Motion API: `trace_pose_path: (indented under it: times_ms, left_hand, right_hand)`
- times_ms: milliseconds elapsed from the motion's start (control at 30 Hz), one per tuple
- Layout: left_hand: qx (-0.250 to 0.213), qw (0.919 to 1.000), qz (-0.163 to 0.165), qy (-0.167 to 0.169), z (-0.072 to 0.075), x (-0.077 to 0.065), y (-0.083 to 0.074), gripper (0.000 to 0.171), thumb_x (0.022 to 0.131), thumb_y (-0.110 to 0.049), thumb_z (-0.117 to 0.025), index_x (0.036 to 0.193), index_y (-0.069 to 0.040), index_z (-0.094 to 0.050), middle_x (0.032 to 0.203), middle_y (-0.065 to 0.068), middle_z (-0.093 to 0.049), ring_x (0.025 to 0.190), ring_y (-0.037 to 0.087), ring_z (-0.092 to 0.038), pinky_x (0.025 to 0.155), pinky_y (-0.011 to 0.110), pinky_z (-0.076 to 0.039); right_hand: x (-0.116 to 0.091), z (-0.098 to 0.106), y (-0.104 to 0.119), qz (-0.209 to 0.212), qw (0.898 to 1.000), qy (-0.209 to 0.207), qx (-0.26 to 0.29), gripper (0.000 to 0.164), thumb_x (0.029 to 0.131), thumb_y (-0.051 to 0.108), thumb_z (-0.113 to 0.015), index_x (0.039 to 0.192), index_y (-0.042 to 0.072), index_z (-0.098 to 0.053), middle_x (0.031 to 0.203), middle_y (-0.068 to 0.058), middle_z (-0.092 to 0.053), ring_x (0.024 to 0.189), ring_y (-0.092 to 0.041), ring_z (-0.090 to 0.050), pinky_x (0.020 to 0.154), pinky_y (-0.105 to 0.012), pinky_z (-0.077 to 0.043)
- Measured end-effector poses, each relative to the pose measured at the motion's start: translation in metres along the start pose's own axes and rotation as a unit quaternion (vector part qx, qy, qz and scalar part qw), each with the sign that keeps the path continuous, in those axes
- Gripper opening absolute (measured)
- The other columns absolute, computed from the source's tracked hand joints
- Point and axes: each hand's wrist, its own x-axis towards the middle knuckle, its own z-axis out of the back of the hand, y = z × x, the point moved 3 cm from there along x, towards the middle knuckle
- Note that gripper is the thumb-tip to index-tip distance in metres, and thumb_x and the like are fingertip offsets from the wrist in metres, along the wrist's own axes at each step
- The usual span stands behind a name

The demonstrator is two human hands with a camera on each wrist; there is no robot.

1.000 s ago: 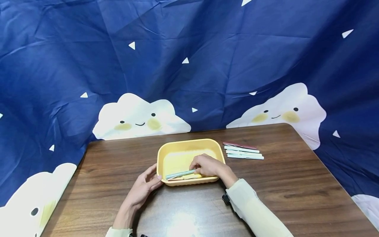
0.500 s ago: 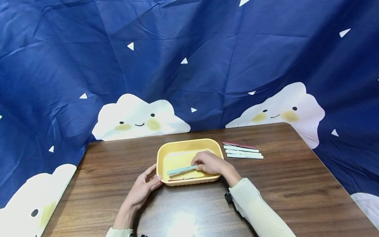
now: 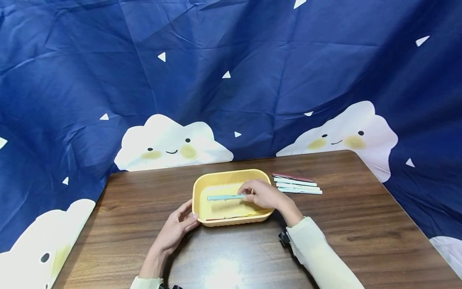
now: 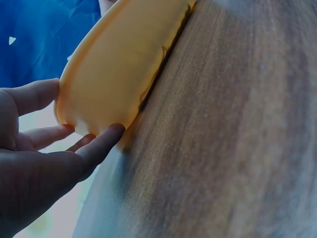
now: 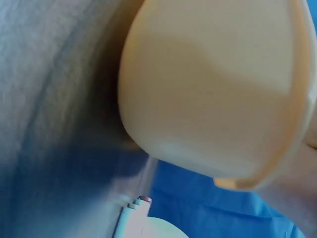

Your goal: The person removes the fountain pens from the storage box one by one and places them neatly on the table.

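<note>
My right hand pinches a light blue pen by its right end, inside the yellow plastic bin. The pen lies nearly level, pointing left over the bin floor. A dark red pen and a yellow pen show along the bin's front wall, mostly hidden by it. At the bin's left front corner rests my left hand, fingers and thumb spread and fairly straight. In the left wrist view, the fingertips touch the bin's outer wall. The right wrist view shows mostly the bin's outer end.
Right of the bin, several pens lie side by side on the brown wooden table: a dark red pen at the back, then pale blue and white pens. A blue cloud-print cloth hangs behind the table.
My right hand has lifted the light blue pen away from the front wall and moved back and to the right with it. The left hand stays at the bin's corner.
</note>
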Motion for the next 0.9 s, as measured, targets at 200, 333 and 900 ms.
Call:
trace_pose_path:
  times_ms: [200, 333, 900]
  left_hand:
    - [0.002, 1.0000, 0.003, -0.003, -0.001, 0.000, 0.000, 0.064, 0.100, 0.001, -0.057, 0.156, 0.004, -0.026, 0.150, 0.031, -0.039, 0.133, 0.035, -0.047, 0.101, 0.033, -0.051]
    - [0.003, 1.0000, 0.003, -0.002, -0.001, 0.000, 0.000, 0.064, 0.101, 0.000, -0.057, 0.156, 0.004, -0.026, 0.151, 0.031, -0.039, 0.133, 0.035, -0.047, 0.101, 0.033, -0.050]
    - [0.002, 1.0000, -0.001, -0.002, 0.000, 0.000, 0.000, 0.064, 0.101, 0.000, -0.057, 0.156, 0.004, -0.026, 0.151, 0.030, -0.038, 0.132, 0.033, -0.048, 0.100, 0.032, -0.051]
  right_hand:
    - [-0.005, 0.011, -0.002, 0.018, 0.999, -0.026, 0.016, 0.012, 0.091, 0.001, -0.072, 0.101, 0.008, -0.074, 0.091, 0.005, -0.065, 0.086, -0.011, -0.057, 0.078, -0.032, -0.052]
    - [-0.009, 0.017, -0.003, 0.016, 0.999, -0.038, 0.009, 0.013, 0.090, 0.001, -0.072, 0.101, 0.008, -0.074, 0.090, 0.005, -0.065, 0.085, -0.011, -0.057, 0.077, -0.034, -0.052]
    - [-0.025, 0.035, -0.012, -0.006, 0.998, -0.056, 0.019, 0.016, 0.090, 0.000, -0.073, 0.104, 0.009, -0.074, 0.094, 0.003, -0.068, 0.087, -0.012, -0.059, 0.077, -0.035, -0.053]
